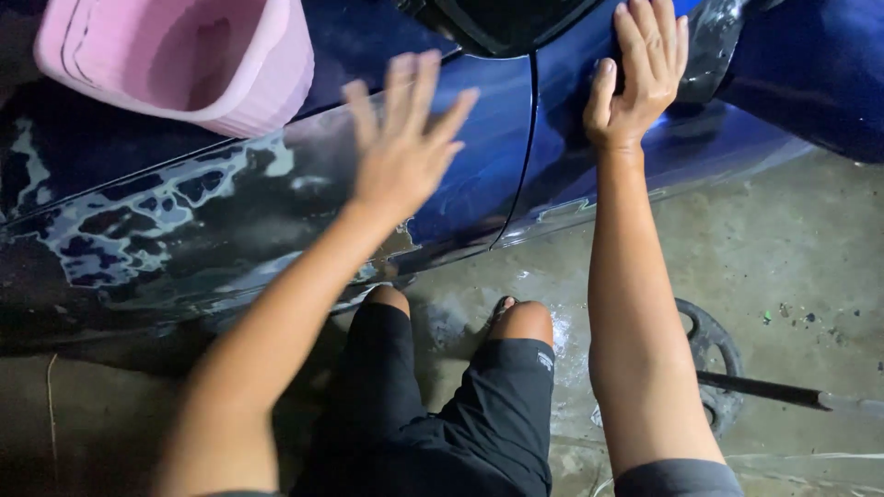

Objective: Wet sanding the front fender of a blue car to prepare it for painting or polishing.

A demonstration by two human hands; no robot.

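Note:
A dark blue car body panel (488, 156) fills the upper half of the view, its left part streaked with pale foam or peeling patches (138, 221). My left hand (405, 138) is spread open, fingers apart and slightly blurred, on or just above the panel left of the door seam (527, 138). My right hand (637, 74) lies flat on the blue panel to the right of that seam, just below a black wheel arch or tyre (497, 23). Neither hand holds anything. My knees in black shorts (460, 396) show below.
A pink plastic bucket (184, 60) sits at the upper left, against the car. The floor is wet concrete (783, 248). A round metal weight plate with a dark bar (718, 368) lies on the floor at the right, beside my right arm.

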